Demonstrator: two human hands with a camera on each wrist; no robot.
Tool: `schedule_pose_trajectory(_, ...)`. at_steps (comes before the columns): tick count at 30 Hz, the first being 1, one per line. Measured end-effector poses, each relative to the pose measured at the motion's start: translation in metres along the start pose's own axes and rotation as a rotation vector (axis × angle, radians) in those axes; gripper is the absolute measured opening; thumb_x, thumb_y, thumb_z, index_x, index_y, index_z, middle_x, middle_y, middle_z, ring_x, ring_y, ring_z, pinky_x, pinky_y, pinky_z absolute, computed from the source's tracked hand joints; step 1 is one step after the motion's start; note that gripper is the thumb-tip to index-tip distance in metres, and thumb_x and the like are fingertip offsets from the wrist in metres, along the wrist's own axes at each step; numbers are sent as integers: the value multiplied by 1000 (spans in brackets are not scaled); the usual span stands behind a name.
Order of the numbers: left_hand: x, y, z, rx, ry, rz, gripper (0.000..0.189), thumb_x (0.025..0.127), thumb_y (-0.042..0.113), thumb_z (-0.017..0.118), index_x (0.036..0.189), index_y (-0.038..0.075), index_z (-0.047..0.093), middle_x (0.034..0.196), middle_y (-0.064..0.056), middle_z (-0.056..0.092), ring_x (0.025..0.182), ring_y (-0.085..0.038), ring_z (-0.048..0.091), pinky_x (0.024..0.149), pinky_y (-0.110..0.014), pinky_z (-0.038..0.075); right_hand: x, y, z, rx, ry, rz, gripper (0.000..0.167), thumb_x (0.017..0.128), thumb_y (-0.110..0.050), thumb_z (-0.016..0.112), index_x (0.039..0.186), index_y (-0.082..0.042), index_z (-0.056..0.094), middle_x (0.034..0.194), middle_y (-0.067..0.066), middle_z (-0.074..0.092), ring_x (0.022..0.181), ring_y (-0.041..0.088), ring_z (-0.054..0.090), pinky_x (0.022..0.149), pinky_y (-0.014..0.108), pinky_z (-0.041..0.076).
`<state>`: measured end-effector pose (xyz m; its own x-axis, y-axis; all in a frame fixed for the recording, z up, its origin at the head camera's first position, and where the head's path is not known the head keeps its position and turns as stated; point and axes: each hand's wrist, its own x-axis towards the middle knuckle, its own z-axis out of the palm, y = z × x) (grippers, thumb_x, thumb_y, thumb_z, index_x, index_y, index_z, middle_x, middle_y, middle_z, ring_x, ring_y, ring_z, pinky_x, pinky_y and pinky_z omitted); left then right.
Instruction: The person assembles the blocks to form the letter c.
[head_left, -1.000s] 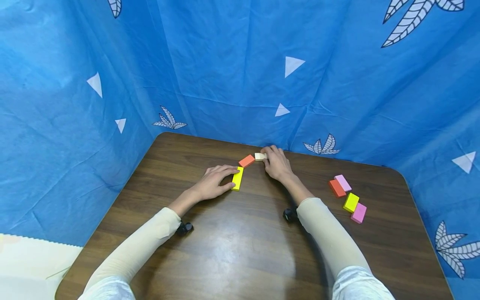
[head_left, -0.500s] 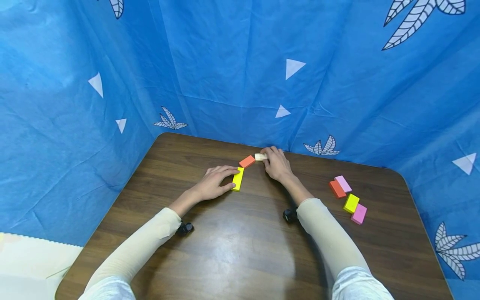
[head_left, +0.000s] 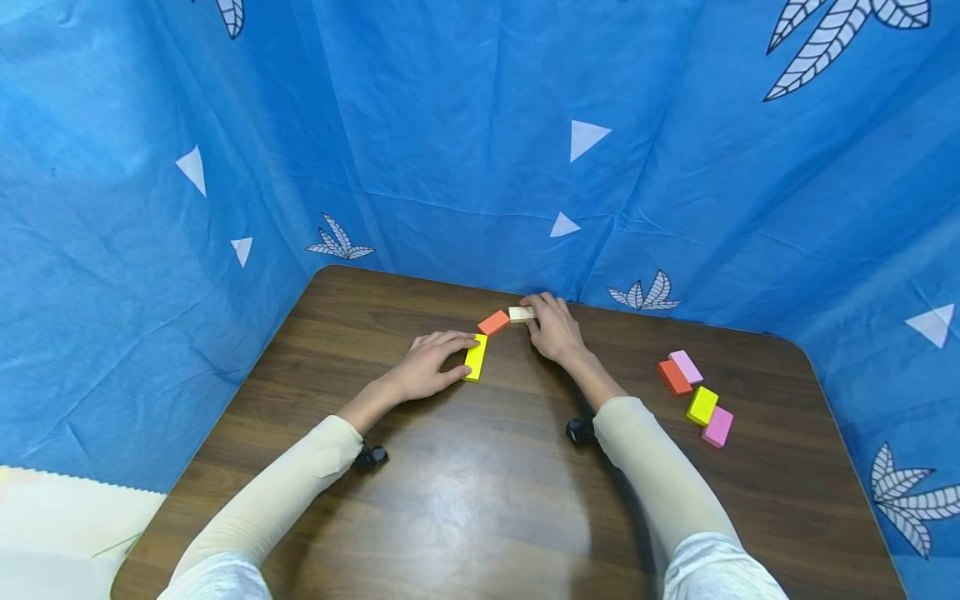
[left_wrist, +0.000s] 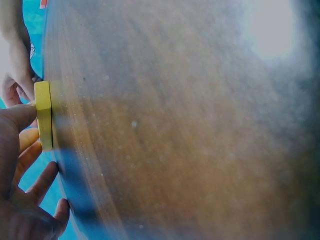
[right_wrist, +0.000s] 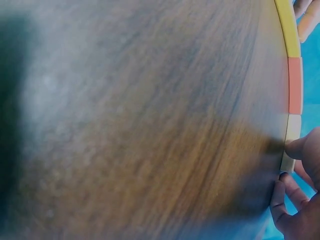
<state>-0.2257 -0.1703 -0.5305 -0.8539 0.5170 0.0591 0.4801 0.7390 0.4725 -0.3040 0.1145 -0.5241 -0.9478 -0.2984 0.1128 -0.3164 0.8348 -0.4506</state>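
Note:
My left hand (head_left: 427, 367) holds a yellow block (head_left: 476, 358) lying flat on the table, with the thumb at its near end and a finger at its far end. In the left wrist view the thumb meets the yellow block (left_wrist: 44, 115) and other fingers spread below it. My right hand (head_left: 553, 327) pinches a pale wooden block (head_left: 520, 314) by its right part, which the fingers partly hide. Between these two lies an orange block (head_left: 494, 322), its ends close to both. The right wrist view shows the orange block (right_wrist: 295, 86) in line between the yellow and pale ones.
Toward the right of the brown table (head_left: 450, 500) lie a light pink block (head_left: 686, 367), a red block (head_left: 674, 377), a second yellow block (head_left: 702, 405) and a darker pink block (head_left: 717, 427), grouped close together. A blue patterned curtain (head_left: 450, 125) hangs behind the table's far edge.

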Motion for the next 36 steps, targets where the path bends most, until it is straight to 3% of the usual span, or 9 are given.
schedule_pose_trajectory(10, 0, 2, 0, -1, -7, 0, 56, 107, 41, 67, 159, 25, 54, 166, 2, 52, 154, -30, 48, 119, -62, 36, -14, 13, -13, 45, 9, 9, 46, 106, -17, 68, 151, -13, 58, 151, 12, 57, 136, 37, 52, 105, 63, 52)
schedule_pose_trajectory(19, -1, 2, -3, 4, -12, -8, 56, 107, 41, 67, 159, 25, 54, 167, 0, 51, 155, -32, 48, 119, -62, 36, -46, 43, -46, 48, -35, 61, 49, 107, -29, 67, 151, -10, 57, 154, 18, 52, 139, 42, 48, 110, 66, 46)
schedule_pose_trajectory(23, -2, 2, -2, 13, -11, -4, 56, 107, 40, 67, 159, 25, 54, 166, -1, 52, 154, -32, 48, 119, -62, 36, -67, 59, -61, 43, -7, 76, 50, 106, -30, 68, 148, -5, 59, 149, 21, 56, 138, 43, 49, 113, 64, 44)
schedule_pose_trajectory(30, -3, 5, 0, 9, -12, 9, 56, 107, 41, 67, 159, 25, 54, 166, -1, 52, 154, -32, 48, 119, -62, 36, -117, 84, -88, 34, 80, 101, 42, 104, -27, 70, 138, -2, 65, 133, 24, 63, 116, 42, 56, 100, 62, 46)
schedule_pose_trajectory(36, -6, 4, 1, 8, 4, 12, 55, 107, 40, 68, 158, 25, 55, 166, -2, 53, 154, -33, 49, 119, -64, 36, -157, 100, -108, 19, 112, 197, 42, 106, -32, 68, 135, -2, 66, 129, 24, 62, 110, 41, 56, 94, 62, 47)
